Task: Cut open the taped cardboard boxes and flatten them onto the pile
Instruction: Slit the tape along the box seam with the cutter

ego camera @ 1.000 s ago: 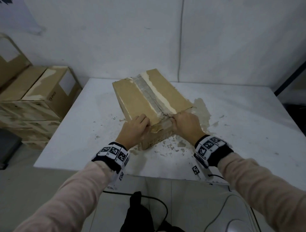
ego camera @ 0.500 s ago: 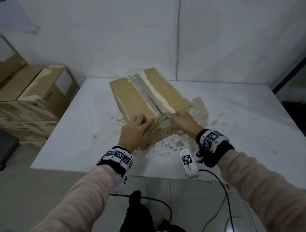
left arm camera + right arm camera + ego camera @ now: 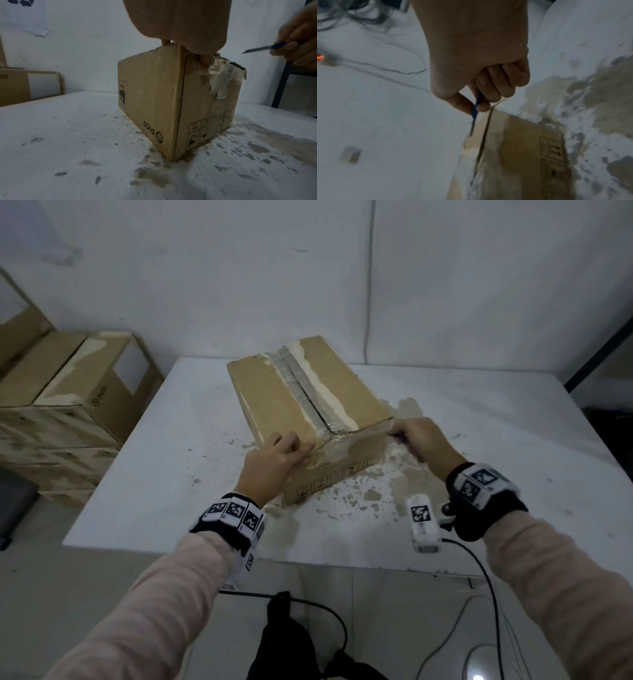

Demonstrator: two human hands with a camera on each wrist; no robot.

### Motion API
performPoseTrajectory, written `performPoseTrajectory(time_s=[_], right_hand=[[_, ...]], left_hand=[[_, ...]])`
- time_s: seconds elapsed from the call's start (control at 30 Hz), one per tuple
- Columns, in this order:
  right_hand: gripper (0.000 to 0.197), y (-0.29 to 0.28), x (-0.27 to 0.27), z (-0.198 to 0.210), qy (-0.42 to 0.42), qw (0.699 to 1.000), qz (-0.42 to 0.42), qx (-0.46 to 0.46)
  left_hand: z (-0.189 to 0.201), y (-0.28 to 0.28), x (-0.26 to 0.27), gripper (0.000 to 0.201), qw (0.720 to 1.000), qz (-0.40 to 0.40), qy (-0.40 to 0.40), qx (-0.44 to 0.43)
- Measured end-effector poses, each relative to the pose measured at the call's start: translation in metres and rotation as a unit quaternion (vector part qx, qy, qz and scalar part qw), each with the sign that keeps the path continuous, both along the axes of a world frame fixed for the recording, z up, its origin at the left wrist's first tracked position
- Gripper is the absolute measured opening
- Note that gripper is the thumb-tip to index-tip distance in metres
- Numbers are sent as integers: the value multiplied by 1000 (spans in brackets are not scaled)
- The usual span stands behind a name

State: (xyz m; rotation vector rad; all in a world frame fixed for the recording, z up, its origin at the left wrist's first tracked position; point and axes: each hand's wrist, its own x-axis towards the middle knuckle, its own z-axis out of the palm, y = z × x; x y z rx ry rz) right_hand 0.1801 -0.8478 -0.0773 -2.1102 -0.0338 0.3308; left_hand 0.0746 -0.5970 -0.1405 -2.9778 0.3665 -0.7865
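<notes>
A taped cardboard box [image 3: 267, 395] stands on the white table [image 3: 164, 474], with a grey tape seam [image 3: 303, 388] running along its top. My left hand [image 3: 274, 460] grips the box's near top edge, fingers on top and thumb [image 3: 205, 59] on the end face beside torn clear tape [image 3: 221, 81]. At the box's near right corner my right hand [image 3: 418, 436] holds a blue-handled knife [image 3: 475, 115]. Its thin blade [image 3: 255, 49] points toward the box [image 3: 513, 155], just off the corner. A slit runs along the box's top edge below the blade.
Stacked cardboard boxes [image 3: 68, 405] stand left of the table against the wall. The tabletop around the box is worn and flaky [image 3: 359, 494]. Cables [image 3: 479, 577] hang below the near table edge. A dark metal frame [image 3: 599, 354] rises at the far right.
My right hand has slid the knife rightward along the box's near top edge, from the tape seam to the right corner. The left hand stays on the box.
</notes>
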Motion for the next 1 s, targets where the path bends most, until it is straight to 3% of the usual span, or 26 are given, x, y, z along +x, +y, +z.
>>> performPoseTrajectory(time_s=[0.07,0.17,0.3,0.4,0.47,0.5,0.57,0.6,0.67,0.73,0.8,0.93,1.0], right_hand=[[38,-25,12,-13,12,997,-56,-44],[31,-46,18,-51,127,983,-34,-125],[20,-45,13,-84,217,967,-22,-132],[54,-35,16,-91,215,962,35,-163],[62,-23,22,-88,117,971,11,-210],[57,-16,23,-82,44,976,-44,-208],[46,1,23,-60,-120,970,-157,-145],[44,11,24,-48,-204,959,-165,-110],[55,33,26,-30,-302,947,-58,-88],[76,54,30,-23,-285,935,117,-173],[84,67,34,-22,-236,899,240,-281],[71,69,45,-14,-203,887,300,-285],[52,71,46,-7,-251,850,324,-332]], left_hand=[[1,-2,-1,22,1000,3,1,-10],[0,-5,-1,22,1000,4,-7,-24],[-3,-3,-1,29,999,4,-11,-31],[0,-2,-2,25,999,0,-8,-46],[1,-2,-3,30,998,1,0,-56],[1,-2,-4,31,998,2,2,-59],[0,-2,-3,30,998,3,0,-59],[-1,-1,-3,29,998,4,-1,-61],[-3,-1,-2,28,998,8,-5,-64],[-4,-2,-3,28,998,9,-10,-65],[-5,-1,-2,27,998,4,-13,-66],[-3,1,-2,29,998,-7,-9,-65],[-1,4,-2,30,998,-16,-3,-61]])
